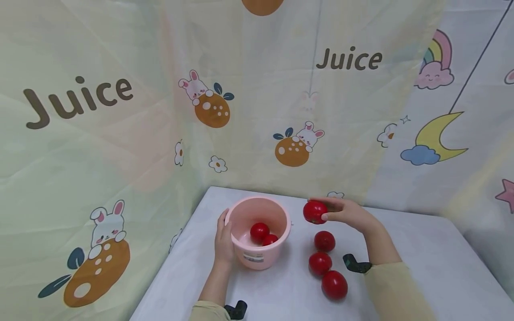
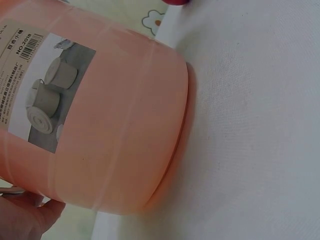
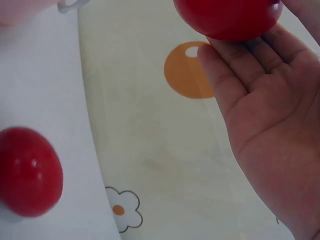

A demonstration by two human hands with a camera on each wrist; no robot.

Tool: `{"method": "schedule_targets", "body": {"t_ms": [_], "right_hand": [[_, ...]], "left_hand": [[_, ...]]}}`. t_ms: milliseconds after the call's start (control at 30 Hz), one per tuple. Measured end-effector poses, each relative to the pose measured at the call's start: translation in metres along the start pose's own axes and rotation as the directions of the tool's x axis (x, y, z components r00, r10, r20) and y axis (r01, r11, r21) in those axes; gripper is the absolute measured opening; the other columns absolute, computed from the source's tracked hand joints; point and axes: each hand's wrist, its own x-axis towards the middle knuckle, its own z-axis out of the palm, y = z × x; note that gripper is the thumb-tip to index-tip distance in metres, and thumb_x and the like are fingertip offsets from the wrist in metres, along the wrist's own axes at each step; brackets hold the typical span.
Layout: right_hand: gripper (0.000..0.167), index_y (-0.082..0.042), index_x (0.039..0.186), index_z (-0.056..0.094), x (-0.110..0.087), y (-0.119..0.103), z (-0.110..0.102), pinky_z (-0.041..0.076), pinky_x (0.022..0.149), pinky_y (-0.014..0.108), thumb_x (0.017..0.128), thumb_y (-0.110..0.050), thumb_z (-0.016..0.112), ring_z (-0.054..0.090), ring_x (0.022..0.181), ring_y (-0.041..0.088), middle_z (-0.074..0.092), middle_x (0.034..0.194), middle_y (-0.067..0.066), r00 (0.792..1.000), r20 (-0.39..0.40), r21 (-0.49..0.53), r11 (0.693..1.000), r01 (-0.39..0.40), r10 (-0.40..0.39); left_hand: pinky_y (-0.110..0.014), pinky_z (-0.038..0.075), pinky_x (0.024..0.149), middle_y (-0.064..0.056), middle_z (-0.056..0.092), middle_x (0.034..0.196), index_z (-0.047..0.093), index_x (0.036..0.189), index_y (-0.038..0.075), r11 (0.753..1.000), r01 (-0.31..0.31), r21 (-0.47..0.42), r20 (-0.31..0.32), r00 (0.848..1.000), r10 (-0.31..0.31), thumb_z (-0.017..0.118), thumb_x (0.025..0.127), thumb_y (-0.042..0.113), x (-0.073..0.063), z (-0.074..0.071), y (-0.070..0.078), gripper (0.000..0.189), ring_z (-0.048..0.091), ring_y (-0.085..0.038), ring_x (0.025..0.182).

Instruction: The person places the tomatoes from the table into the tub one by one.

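Note:
A pink plastic bucket (image 1: 260, 261) stands upright on the table, with two tomatoes (image 1: 259, 232) showing inside it. My left hand (image 1: 223, 240) grips the bucket's left side near the rim; in the left wrist view only part of that hand (image 2: 22, 217) shows beside the pink wall. To the right of the bucket, my right hand (image 1: 347, 214) holds a red tomato (image 1: 315, 212) above the table, between thumb and fingers. In the right wrist view this tomato (image 3: 230, 17) sits at the fingertips, with the palm facing the camera.
Several tomatoes lie in a rough row right of the bucket: a far one (image 1: 324, 241), a middle one (image 1: 320, 263) and a near one (image 1: 334, 285). The white-covered table (image 1: 425, 263) ends at a printed curtain (image 1: 249, 147). A dark strap (image 1: 356, 264) is on the right wrist.

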Motion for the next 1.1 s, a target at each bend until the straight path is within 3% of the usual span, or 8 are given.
{"method": "schedule_targets", "body": {"t_ms": [267, 433, 633, 867, 1100], "right_hand": [[0.067, -0.033, 0.138, 0.056, 0.024, -0.028, 0.007, 0.058, 0.086, 0.041, 0.076, -0.038, 0.082, 0.053, 0.125, 0.031, 0.061, 0.133, 0.003, 0.996, 0.078, -0.012, 0.999, 0.035, -0.034], [0.063, -0.028, 0.138, 0.057, 0.041, -0.044, 0.014, 0.056, 0.091, 0.044, 0.080, -0.032, 0.080, 0.054, 0.124, 0.031, 0.062, 0.133, 0.004, 0.980, 0.179, 0.026, 0.996, 0.085, -0.088], [0.058, -0.029, 0.136, 0.059, 0.064, -0.060, 0.024, 0.056, 0.091, 0.043, 0.082, -0.032, 0.078, 0.055, 0.122, 0.027, 0.064, 0.129, 0.000, 0.955, 0.272, -0.002, 0.992, 0.123, -0.118], [0.059, -0.036, 0.131, 0.062, 0.089, -0.078, 0.040, 0.058, 0.087, 0.041, 0.076, -0.035, 0.083, 0.054, 0.123, 0.025, 0.063, 0.128, -0.005, 0.940, 0.333, -0.063, 0.993, 0.103, -0.076], [0.058, -0.040, 0.129, 0.062, 0.110, -0.090, 0.057, 0.058, 0.088, 0.042, 0.075, -0.039, 0.083, 0.054, 0.123, 0.022, 0.064, 0.126, -0.007, 0.935, 0.353, -0.105, 0.992, 0.076, -0.034]], "left_hand": [[-0.056, 0.040, 0.111, 0.023, 0.042, 0.149, 0.031, 0.144, 0.053, 1.000, -0.001, -0.007, -0.006, 1.000, 0.001, 0.036, 0.101, 0.056, 0.000, 0.001, -0.001, 0.043, 0.037, -0.014, 0.144], [-0.055, 0.040, 0.112, 0.022, 0.042, 0.149, 0.032, 0.144, 0.052, 1.000, -0.002, -0.014, -0.002, 1.000, 0.002, 0.036, 0.101, 0.055, 0.000, 0.001, -0.002, 0.043, 0.038, -0.014, 0.144], [-0.058, 0.039, 0.112, 0.018, 0.041, 0.152, 0.032, 0.146, 0.049, 1.000, -0.007, -0.011, -0.004, 1.000, 0.007, 0.036, 0.101, 0.055, -0.001, 0.001, -0.004, 0.045, 0.037, -0.018, 0.145], [-0.057, 0.040, 0.111, 0.023, 0.041, 0.149, 0.031, 0.143, 0.054, 1.000, 0.019, -0.017, -0.003, 1.000, -0.019, 0.039, 0.099, 0.058, -0.001, 0.001, -0.004, 0.044, 0.036, -0.014, 0.144], [-0.057, 0.039, 0.112, 0.021, 0.042, 0.149, 0.032, 0.144, 0.052, 1.000, 0.009, -0.017, -0.005, 1.000, -0.009, 0.039, 0.102, 0.052, 0.000, 0.001, -0.002, 0.043, 0.036, -0.014, 0.144]]}}
